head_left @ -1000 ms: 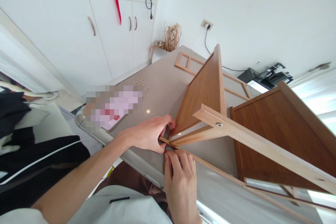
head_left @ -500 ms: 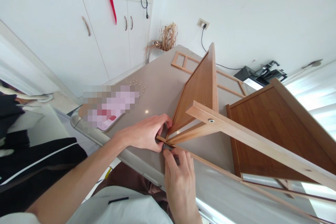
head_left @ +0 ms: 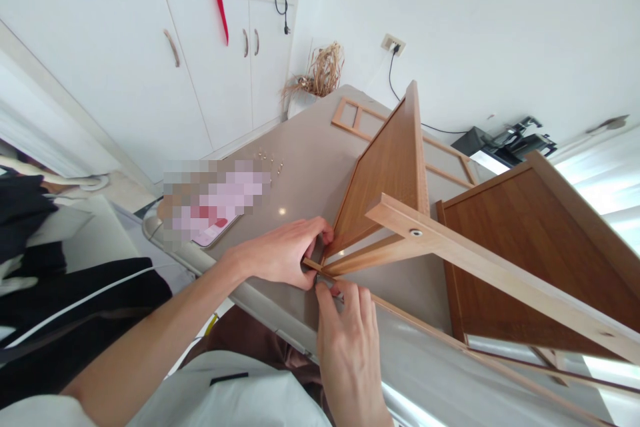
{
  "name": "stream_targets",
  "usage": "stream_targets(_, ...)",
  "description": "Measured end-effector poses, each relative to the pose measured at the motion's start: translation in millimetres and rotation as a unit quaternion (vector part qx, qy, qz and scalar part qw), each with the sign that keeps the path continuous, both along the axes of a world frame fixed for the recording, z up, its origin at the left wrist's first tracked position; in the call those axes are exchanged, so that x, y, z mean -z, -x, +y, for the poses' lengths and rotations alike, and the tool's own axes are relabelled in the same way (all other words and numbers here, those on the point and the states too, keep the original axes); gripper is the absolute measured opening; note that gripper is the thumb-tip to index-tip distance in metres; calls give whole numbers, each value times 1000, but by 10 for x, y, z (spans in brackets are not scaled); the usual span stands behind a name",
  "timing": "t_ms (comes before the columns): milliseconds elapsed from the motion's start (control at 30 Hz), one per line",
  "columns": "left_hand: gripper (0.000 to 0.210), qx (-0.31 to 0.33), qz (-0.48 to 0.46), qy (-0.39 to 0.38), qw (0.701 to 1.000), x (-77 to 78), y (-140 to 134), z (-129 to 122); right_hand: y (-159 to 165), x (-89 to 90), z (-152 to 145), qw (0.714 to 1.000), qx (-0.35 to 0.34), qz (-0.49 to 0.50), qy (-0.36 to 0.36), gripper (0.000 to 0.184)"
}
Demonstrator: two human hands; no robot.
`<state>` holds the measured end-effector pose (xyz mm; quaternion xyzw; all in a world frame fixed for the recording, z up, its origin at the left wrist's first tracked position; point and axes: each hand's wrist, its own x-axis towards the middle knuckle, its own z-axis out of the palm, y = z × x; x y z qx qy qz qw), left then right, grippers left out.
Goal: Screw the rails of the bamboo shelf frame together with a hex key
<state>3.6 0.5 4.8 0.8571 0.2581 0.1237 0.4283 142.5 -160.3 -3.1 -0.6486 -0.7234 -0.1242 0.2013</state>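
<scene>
A wooden rack or shelf frame lies on its side at the near table edge, its slim wooden rail (head_left: 415, 320) running right from my hands. My left hand (head_left: 285, 255) is closed around the end of that rail, thumb on the near side and fingers beyond. Just right of it, my right hand (head_left: 349, 333) pinches at the rail's outer face; a small dark, metallic-looking bit shows at the fingertips, too small to name. A brown wooden panel (head_left: 383, 180) rises from the frame. Above the rail slants a pale wooden leg (head_left: 500, 273) with a round metal bolt head (head_left: 415, 233).
A second wooden panel (head_left: 540, 247) stands at the right. Small metal fasteners (head_left: 274, 163) lie on the grey table (head_left: 310, 147) near a partly pixelated phone (head_left: 213, 233). A ladder-like wooden frame (head_left: 345, 121) lies farther back. White cabinets (head_left: 220, 67) border the left.
The view has shifted slightly, so everything sits a little farther right. Both hands keep their places at the rail's end; my right fingers have shifted slightly.
</scene>
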Motion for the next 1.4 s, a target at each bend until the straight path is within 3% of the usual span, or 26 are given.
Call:
stream_targets(300, 50, -3, -5, 0, 1000, -12, 5, -4, 3, 41, -4, 999, -3, 34, 30, 36)
stream_targets(533, 49, 1, -11, -3, 1000, -23, 1, -2, 26, 47, 14, 994, -3, 108, 20, 24)
stream_targets(833, 52, 2, -25, 3, 1000, 72, -3, 11, 126, 5, 6, 998, 10, 63, 14, 31)
stream_targets(1400, 51, -8, -6, 5, 1000, 11, 8, -7, -26, 80, -12, 998, -32, 52, -27, 31)
